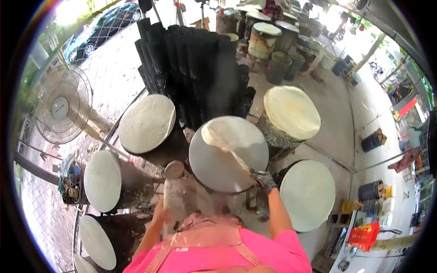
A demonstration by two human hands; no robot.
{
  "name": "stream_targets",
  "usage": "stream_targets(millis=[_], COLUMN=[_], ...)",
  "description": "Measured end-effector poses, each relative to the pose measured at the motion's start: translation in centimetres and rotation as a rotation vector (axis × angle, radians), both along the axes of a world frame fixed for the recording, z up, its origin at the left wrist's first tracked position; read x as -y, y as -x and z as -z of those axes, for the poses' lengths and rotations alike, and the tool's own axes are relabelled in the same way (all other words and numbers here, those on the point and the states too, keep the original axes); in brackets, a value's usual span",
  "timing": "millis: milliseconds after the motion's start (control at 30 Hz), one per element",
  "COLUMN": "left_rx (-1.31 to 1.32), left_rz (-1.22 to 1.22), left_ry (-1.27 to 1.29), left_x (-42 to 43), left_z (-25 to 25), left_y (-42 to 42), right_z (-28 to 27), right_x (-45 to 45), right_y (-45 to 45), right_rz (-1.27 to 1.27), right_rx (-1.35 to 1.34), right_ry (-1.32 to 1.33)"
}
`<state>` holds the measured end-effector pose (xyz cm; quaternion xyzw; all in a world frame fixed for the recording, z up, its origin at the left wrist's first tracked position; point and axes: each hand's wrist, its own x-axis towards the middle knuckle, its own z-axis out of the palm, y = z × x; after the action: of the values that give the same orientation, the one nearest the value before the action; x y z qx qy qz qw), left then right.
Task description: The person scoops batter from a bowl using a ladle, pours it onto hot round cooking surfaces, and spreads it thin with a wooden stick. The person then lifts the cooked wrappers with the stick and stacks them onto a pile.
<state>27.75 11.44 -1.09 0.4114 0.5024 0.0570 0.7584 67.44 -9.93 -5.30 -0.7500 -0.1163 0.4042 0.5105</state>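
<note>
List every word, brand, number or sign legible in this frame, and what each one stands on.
No text can be read with certainty.
Fan: lettering on its hub, too small and blurred to read.
Red bag: yellow print, too blurred to read.
Apron: a small white patch, no lettering to be made out.

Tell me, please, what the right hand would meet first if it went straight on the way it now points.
The right hand would probably meet the near end of the folded dough sheet on the middle round hotplate first, though its height above the plate is hard to judge.
</note>
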Motion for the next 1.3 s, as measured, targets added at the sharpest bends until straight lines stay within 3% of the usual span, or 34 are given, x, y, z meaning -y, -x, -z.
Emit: stream_targets(millis=[33,133,233,333,400,467,533,633,700,767,867,900,933,1000,1033,1067,1100,1133,1200,1300], left_rx=[0.016,0.033,0.037,0.055,0.037,0.038,0.022,0.035,0.067,0.079,0.088,0.086,0.08,0.033,0.018,0.014,0.056,0.104,0.145,0.051], left_rz=[-0.004,-0.1,-0.151,-0.15,-0.209,-0.234,-0.214,-0.295,-0.276,-0.287,-0.301,-0.34,-0.385,-0.306,-0.296,-0.29,-0.324,-0.352,-0.388,-0.377], left_ry=[0.018,0.152,0.27,0.28,0.243,0.26,0.259,0.313,0.283,0.244,0.309,0.363,0.413,0.294,0.271,0.249,0.298,0.343,0.343,0.221], left_x=[0.7,1.8,2.0,3.1,4.1,4.9,5.2,5.3,5.8,6.4,6.9,7.0,7.1,7.6,7.5,7.8,8.2,8.2,8.9,9.6], left_z=[-0.7,-0.1,3.4,3.2,2.0,2.0,0.9,2.4,1.9,0.9,3.0,3.7,3.7,3.2,2.8,2.8,3.1,3.3,2.8,1.0], left_y=[0.1,0.4,1.8,2.8,2.7,3.1,2.3,2.8,3.2,2.9,5.0,5.2,5.3,5.3,5.2,5.1,5.6,6.2,5.8,5.9], right_z=[5.1,-2.0,9.5,0.4,1.6,3.1,3.4,3.0,7.4,1.2,-1.6,0.3,-1.9,5.7,7.7,7.9,4.3,0.7,2.2,-1.1], right_x=[0.9,-1.4,-1.6,1.4,-0.4,-1.9,-3.7,-2.4,0.1,0.0,-6.1,-7.0,-8.2,-5.5,-3.1,-0.9,-0.5,-0.1,-0.9,-7.9], right_y=[-4.1,-5.3,-4.0,-3.7,-7.5,-10.5,-10.5,-6.9,-8.0,-8.4,-11.3,-12.3,-11.3,-11.7,-11.6,-10.3,-9.5,-8.7,-11.0,-11.9], right_rz=[0.106,-0.022,0.006,-0.302,-0.033,0.078,-0.199,-0.38,-0.593,-0.486,-0.111,-0.174,-0.434,-0.974,-1.347,-1.231,-1.039,-0.575,-0.608,-0.385], right_rx=[-0.2,-0.176,-0.058,-0.281,-0.328,-0.199,-0.174,-0.301,-0.038,-0.167,-0.166,-0.102,-0.087,0.641,1.037,0.873,0.143,-0.409,-0.103,-0.122], right_ry=[0.013,0.29,0.017,0.102,0.116,-0.071,0.037,0.3,0.013,-0.039,0.002,0.147,0.288,0.293,0.159,-0.076,0.096,0.27,0.022,0.013])
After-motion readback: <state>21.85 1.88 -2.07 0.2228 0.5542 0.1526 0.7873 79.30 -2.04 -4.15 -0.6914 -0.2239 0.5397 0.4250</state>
